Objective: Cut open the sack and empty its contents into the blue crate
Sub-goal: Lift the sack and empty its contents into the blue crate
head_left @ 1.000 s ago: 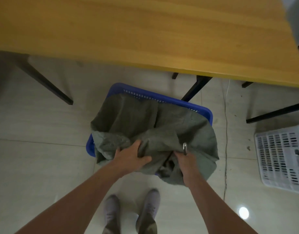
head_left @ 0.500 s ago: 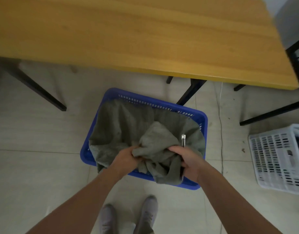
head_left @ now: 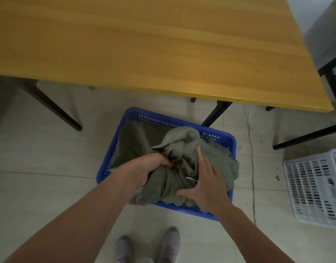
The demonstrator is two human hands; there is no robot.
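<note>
The blue crate [head_left: 232, 141] stands on the floor below the table edge. A crumpled grey-green sack [head_left: 184, 147] fills it and hangs over its near rim. My left hand [head_left: 150, 168] is clenched on a fold of the sack at its left middle. My right hand [head_left: 209, 185] lies on top of the sack near the crate's front right, thumb and forefinger spread. The tip of a thin metal cutter [head_left: 191, 179] shows between that thumb and forefinger. What is inside the sack is hidden.
A yellow wooden table [head_left: 144, 50] with black legs [head_left: 55, 109] overhangs the far side of the crate. A white slatted basket [head_left: 313, 188] sits on the floor to the right. A thin cable [head_left: 252, 168] runs along the tiles. My shoes [head_left: 146, 245] are just below the crate.
The sack has been lowered and bunched into the crate. My right hand has gone from gripping the fabric to lying on top of it, and the cutter no longer stands upright.
</note>
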